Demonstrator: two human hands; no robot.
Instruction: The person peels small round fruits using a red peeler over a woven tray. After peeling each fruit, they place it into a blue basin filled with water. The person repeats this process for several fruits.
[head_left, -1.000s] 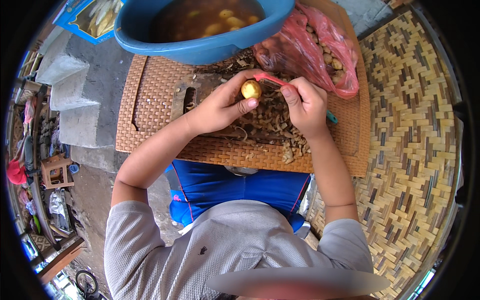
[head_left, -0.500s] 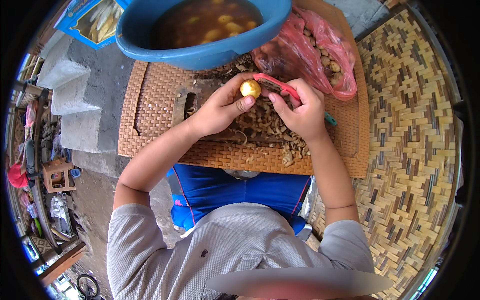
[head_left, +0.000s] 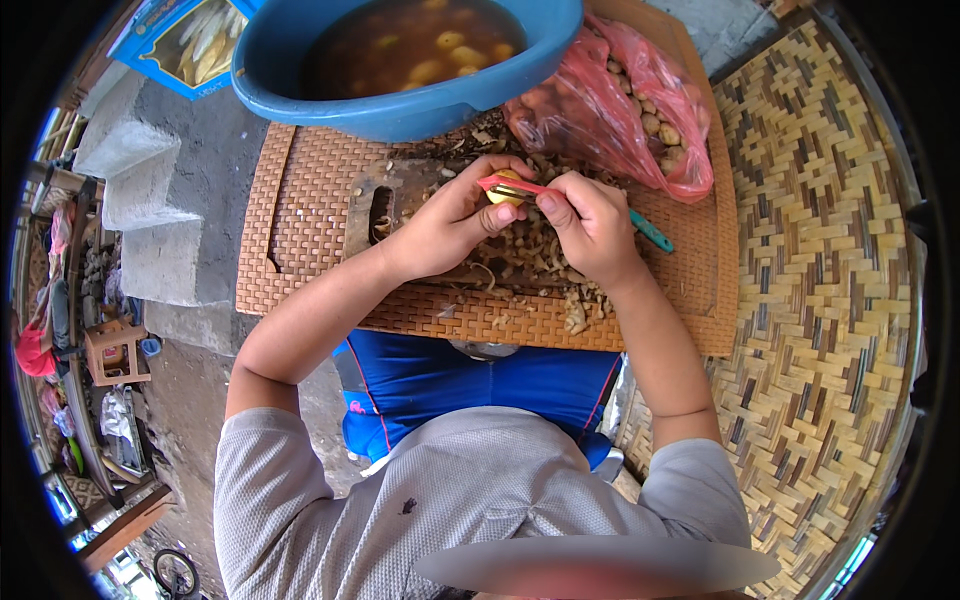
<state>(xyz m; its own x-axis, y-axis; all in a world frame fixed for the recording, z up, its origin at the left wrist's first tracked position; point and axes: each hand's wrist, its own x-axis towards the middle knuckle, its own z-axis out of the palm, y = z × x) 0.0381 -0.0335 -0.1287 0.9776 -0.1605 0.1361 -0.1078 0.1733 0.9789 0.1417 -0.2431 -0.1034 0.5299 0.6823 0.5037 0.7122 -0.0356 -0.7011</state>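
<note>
A small yellow potato (head_left: 505, 194) sits in my left hand (head_left: 462, 212), gripped between thumb and fingers. My right hand (head_left: 592, 222) is closed around a red peeler (head_left: 525, 187), whose blade lies across the potato. Most of the potato is covered by the peeler and my fingers. Below both hands is a worn wooden cutting board (head_left: 408, 180) strewn with peelings (head_left: 530, 240). Just right of my right hand, a green handle (head_left: 652, 231) pokes out; what it belongs to is hidden.
A blue basin (head_left: 400, 118) of brown water with potatoes stands at the table's far side. Beside it lies a red plastic bag (head_left: 640, 130) of unpeeled potatoes. The woven-patterned table (head_left: 300, 200) borders a bamboo mat (head_left: 810, 220) on the right and concrete steps (head_left: 165, 210) on the left.
My right hand has shifted slightly left and nearer, bringing the peeler from beside the potato onto it. More of the green handle shows now.
</note>
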